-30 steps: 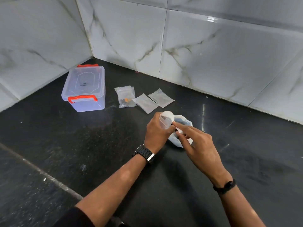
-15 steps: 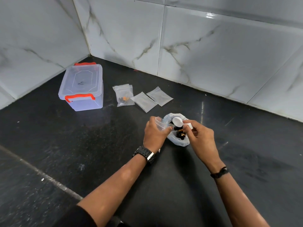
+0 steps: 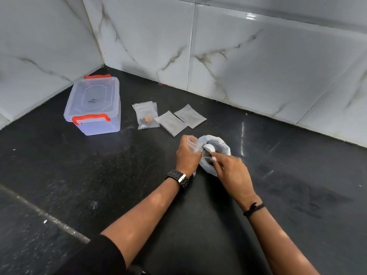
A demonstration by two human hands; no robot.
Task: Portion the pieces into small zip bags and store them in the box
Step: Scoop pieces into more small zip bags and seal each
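Observation:
My left hand (image 3: 187, 154) grips a small clear zip bag (image 3: 193, 143) with its mouth held up beside a large rolled-down white plastic bag (image 3: 220, 142) on the black counter. My right hand (image 3: 232, 171) holds a small white scoop (image 3: 209, 148) by its handle, its bowl inside the big bag's mouth. The pieces in the big bag are mostly hidden by the scoop and my fingers. A filled zip bag (image 3: 146, 116) with dark and orange pieces lies farther back. The clear box (image 3: 93, 105) with red latches stands closed at the back left.
Two flat empty zip bags (image 3: 171, 122) (image 3: 190, 115) lie beside the filled one. Marble-tiled walls (image 3: 258, 56) close the counter at the back and left. A pale seam (image 3: 49, 217) crosses the counter near the front left.
My right hand brought the scoop from the small bag's mouth down into the big bag. My left hand lowered the small bag beside it. The view shifted slightly.

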